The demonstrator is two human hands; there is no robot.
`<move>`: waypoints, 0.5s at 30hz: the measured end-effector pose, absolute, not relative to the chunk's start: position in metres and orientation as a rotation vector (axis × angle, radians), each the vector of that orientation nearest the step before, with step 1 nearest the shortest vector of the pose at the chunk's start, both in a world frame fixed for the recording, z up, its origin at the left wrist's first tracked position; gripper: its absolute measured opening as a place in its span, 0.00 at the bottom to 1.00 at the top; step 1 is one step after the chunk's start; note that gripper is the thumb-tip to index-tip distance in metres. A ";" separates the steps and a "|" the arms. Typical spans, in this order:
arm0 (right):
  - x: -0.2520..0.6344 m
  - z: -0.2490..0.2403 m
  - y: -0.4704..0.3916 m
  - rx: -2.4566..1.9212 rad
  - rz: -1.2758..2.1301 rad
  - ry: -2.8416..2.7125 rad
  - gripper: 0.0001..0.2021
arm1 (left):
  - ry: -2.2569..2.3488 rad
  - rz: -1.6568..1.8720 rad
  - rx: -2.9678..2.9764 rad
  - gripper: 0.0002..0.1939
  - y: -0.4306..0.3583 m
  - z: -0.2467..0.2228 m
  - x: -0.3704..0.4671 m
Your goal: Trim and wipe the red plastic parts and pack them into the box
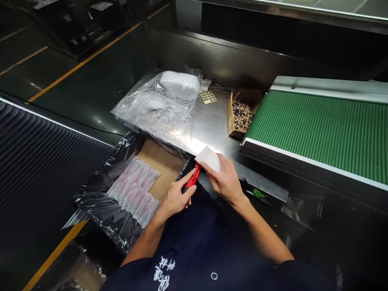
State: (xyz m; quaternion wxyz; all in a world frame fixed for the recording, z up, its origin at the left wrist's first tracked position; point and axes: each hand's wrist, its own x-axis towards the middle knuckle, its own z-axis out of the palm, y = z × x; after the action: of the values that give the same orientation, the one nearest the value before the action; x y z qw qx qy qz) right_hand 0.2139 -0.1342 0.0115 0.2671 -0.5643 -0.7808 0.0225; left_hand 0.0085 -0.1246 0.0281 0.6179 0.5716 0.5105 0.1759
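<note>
A red plastic part (194, 178), long and narrow, is pinched between the thumb and fingers of my left hand (178, 197). My right hand (224, 178) grips a small white foam sleeve or bag (209, 158), its near edge meeting the upper end of the red part. Whether the red part reaches inside the white piece, I cannot tell. Left of my hands, a box lined with black plastic (106, 210) holds rows of wrapped pinkish-red pieces (135, 188) on a cardboard sheet (163, 161).
On the metal table (209, 121) lie a clear plastic bag (157, 107) with a stack of white sleeves (180, 84), a yellow sticker sheet (207, 96) and a cardboard box (242, 117) of small black bits. A green conveyor belt (327, 133) runs at the right. Below the table edge is a green object (259, 194).
</note>
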 end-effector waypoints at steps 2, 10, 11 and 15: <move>0.215 0.013 -0.136 -1.517 0.045 -2.125 0.21 | 1.181 0.397 1.366 0.34 -0.122 0.031 0.010; 0.218 0.005 -0.134 -1.464 0.109 -2.126 0.21 | 1.179 0.413 1.407 0.34 -0.124 0.033 0.005; 0.220 0.001 -0.129 -1.476 0.105 -2.121 0.20 | 1.173 0.419 1.393 0.34 -0.125 0.033 0.004; 0.224 -0.007 -0.113 -1.638 0.047 -1.980 0.18 | 1.199 0.465 1.314 0.35 -0.128 0.035 -0.001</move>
State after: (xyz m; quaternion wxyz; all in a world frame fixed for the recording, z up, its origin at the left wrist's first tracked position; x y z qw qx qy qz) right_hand 0.2242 -0.1134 -0.0067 0.2818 -0.6114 -0.7392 0.0174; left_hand -0.0011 -0.1281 0.0347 0.6063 0.5685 0.5184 0.2012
